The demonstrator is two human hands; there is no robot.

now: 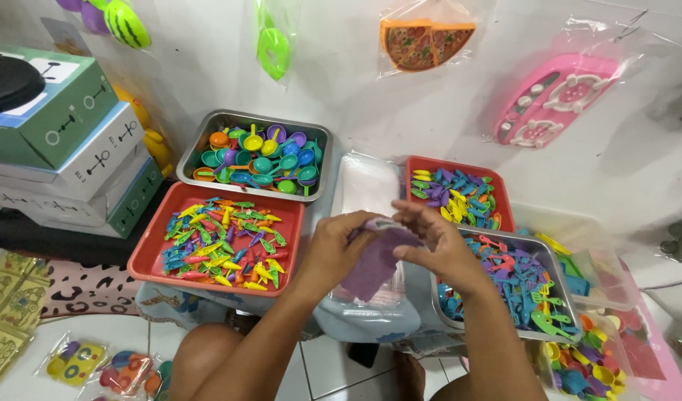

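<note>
Hands [389,249] around purple plastic bag [374,263].

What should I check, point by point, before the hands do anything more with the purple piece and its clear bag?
1. Both hands on the piece: ok. Left hand and right hand pinch the purple piece at its top.
2. Clear bag open: cannot tell; its edge is hidden by fingers.
3. Space under the hands: ok. The clear lid lies below them.
4. Red tray of toy utensils within reach: ok, beside the left hand.
5. Metal tray of blue and purple parts within reach: ok, beside the right hand.
6. Anything else in the hands: cannot tell.
</note>
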